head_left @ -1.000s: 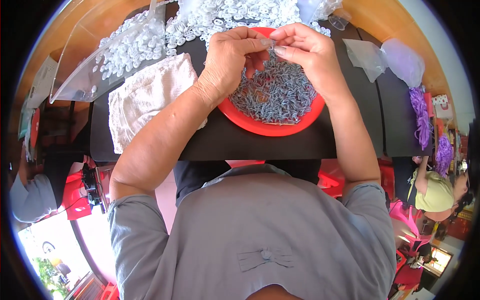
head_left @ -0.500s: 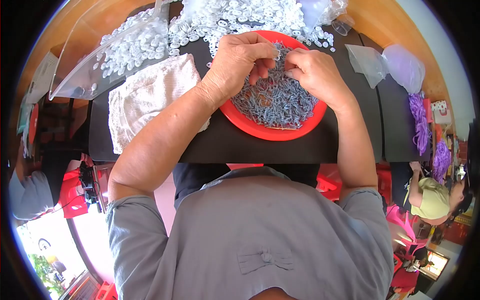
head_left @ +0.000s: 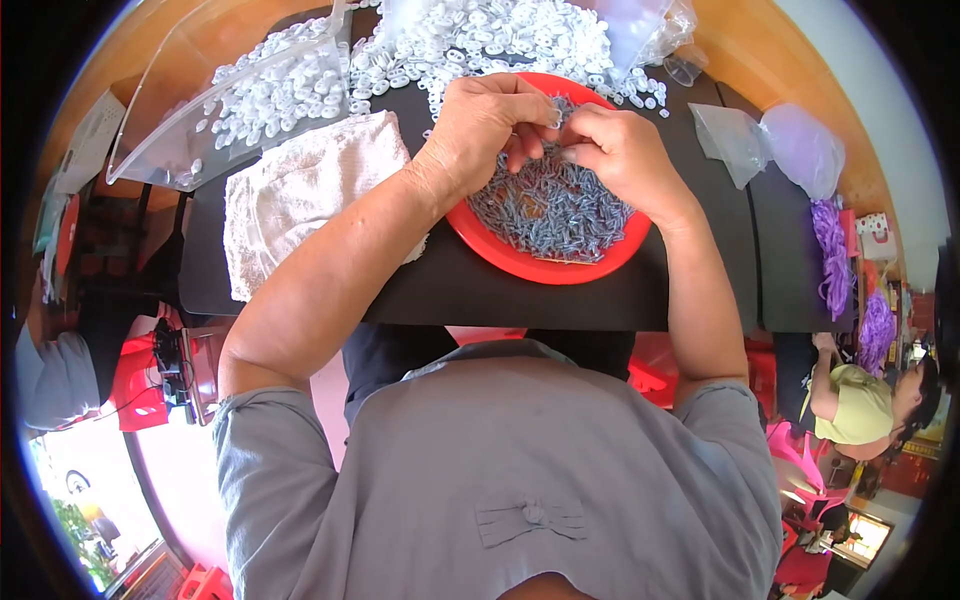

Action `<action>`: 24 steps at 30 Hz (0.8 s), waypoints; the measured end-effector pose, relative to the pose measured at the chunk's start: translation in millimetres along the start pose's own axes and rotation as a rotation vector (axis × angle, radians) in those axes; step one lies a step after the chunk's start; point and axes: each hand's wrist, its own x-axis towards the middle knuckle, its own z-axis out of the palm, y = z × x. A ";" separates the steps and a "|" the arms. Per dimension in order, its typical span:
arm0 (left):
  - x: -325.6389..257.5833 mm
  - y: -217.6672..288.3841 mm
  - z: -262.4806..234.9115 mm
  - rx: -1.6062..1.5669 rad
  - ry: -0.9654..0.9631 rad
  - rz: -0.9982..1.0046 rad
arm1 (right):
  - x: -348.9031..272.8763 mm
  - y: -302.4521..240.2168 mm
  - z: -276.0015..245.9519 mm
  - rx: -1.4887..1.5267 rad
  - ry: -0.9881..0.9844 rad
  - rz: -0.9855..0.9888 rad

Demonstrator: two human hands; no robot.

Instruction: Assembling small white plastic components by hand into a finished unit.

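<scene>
Above a red basin [head_left: 540,270], my left hand [head_left: 485,125] pinches a small whitish oval piece [head_left: 555,118] between thumb and forefinger. Close beside it, my right hand [head_left: 625,155] is closed in a pinch. Whatever lies between its fingertips is too small or hidden to name. Many small grey-blue, slender plastic pieces [head_left: 550,215] fill the basin under both hands. Past the basin, white oval pieces with holes [head_left: 520,35] are heaped on the dark table [head_left: 520,305].
A folded whitish cloth [head_left: 300,195] lies left of the basin. Behind it, a clear plastic bin [head_left: 165,160] holds more white ovals. Clear bags [head_left: 735,140] and purple strands [head_left: 830,255] are at the right. Another person in yellow [head_left: 855,405] sits further right.
The view has shifted slightly. The fingertips of my right hand have come closer to the piece in my left hand. Both hands remain above the basin.
</scene>
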 end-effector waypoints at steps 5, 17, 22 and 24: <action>0.3 -0.3 0.4 -0.026 -0.006 -0.015 | 1.2 3.9 -5.6 0.489 -0.023 0.195; 0.2 0.8 -2.2 -0.077 0.004 -0.061 | 9.6 -10.9 -18.6 0.731 -0.036 0.361; 1.6 -1.3 -2.1 -0.093 -0.004 -0.057 | 3.7 -10.2 -5.3 0.780 0.045 0.397; 1.2 -0.5 -1.6 -0.098 0.000 -0.048 | 1.0 -8.8 -2.4 0.794 0.068 0.419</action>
